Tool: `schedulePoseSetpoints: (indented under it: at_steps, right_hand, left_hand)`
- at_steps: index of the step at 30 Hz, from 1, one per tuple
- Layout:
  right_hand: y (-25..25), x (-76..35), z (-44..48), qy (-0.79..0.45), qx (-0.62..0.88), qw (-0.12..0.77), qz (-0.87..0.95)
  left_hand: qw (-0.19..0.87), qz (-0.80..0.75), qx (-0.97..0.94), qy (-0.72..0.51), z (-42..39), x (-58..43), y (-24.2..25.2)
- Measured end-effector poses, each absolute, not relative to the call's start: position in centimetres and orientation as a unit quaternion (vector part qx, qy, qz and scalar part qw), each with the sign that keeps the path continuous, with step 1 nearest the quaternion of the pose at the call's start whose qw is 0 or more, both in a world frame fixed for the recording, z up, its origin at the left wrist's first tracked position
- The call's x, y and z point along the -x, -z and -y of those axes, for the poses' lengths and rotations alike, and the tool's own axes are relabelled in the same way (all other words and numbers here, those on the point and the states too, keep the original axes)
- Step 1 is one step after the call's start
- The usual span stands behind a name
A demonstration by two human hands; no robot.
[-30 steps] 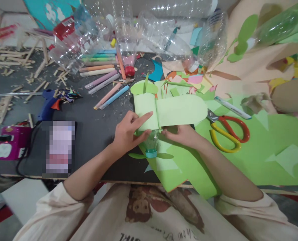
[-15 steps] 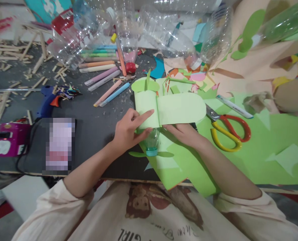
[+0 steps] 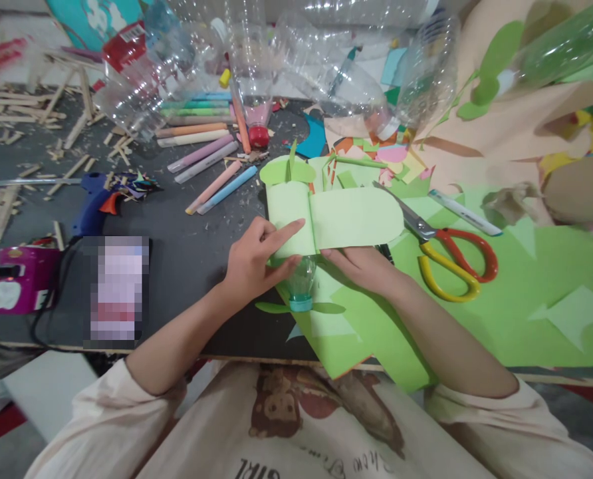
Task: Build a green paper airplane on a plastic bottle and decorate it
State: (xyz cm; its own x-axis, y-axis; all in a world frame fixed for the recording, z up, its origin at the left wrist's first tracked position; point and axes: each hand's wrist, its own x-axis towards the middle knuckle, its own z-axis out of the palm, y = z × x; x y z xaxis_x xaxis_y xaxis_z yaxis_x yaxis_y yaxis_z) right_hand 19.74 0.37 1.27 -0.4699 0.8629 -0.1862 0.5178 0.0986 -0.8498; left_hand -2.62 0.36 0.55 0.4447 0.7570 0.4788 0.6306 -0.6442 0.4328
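A small plastic bottle [image 3: 301, 283] wrapped in light green paper [image 3: 289, 216] lies on the table, its blue cap toward me. A rounded light green paper wing [image 3: 359, 216] sticks out to its right. My left hand [image 3: 254, 259] grips the wrapped bottle, forefinger stretched along the paper and thumb beneath. My right hand [image 3: 363, 266] presses the near edge of the wing with its fingertips, fingers partly hidden under the paper.
Red and yellow scissors [image 3: 449, 256] lie right of the wing on green paper sheets [image 3: 526, 306]. Coloured chalk sticks [image 3: 211, 166], clear plastic bottles [image 3: 326, 73], a blue glue gun [image 3: 94, 203], a purple box [image 3: 20, 279] and wooden sticks [image 3: 12, 126] crowd the dark table.
The paper wing has shifted slightly left, uncovering more of the scissor blades. Both hands stay on the wrapped bottle and wing.
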Motion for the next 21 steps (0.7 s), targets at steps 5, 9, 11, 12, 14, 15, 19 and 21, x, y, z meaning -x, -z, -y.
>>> schedulePoseSetpoints:
  at_steps: [5, 9, 11, 12, 14, 15, 19, 21]
  right_hand:
    - [-0.8, -19.6, -0.3, -0.447, 0.478, 0.182, 0.734]
    - [-0.5, -19.7, -0.1, -0.439, 0.495, 0.2, 0.723]
    - [-0.7, -19.9, -0.1, -0.463, 0.494, 0.211, 0.705]
    - [-0.8, -19.9, -0.2, -0.477, 0.495, 0.218, 0.693]
    - [-1.2, -20.1, -0.5, -0.5, 0.503, 0.232, 0.666]
    - [-1.3, -20.1, -0.8, -0.508, 0.508, 0.233, 0.655]
    - [-1.9, -20.1, -1.7, -0.54, 0.504, 0.23, 0.633]
    - [-2.0, -20.0, -2.0, -0.556, 0.494, 0.243, 0.622]
  left_hand:
    - [0.105, -0.405, -0.844, -0.337, -0.3, 2.8, -0.5]
    - [0.098, -0.415, -0.845, -0.324, -0.3, 2.8, -0.4]
    - [0.09, -0.424, -0.843, -0.317, -0.3, 2.7, -0.3]
    - [0.086, -0.426, -0.843, -0.317, -0.3, 2.7, -0.3]
    - [0.079, -0.424, -0.842, -0.324, -0.4, 2.6, -0.2]
    - [0.077, -0.42, -0.842, -0.33, -0.4, 2.6, -0.1]
    - [0.082, -0.416, -0.844, -0.329, -0.4, 2.6, -0.1]
    - [0.087, -0.421, -0.845, -0.318, -0.4, 2.7, 0.0]
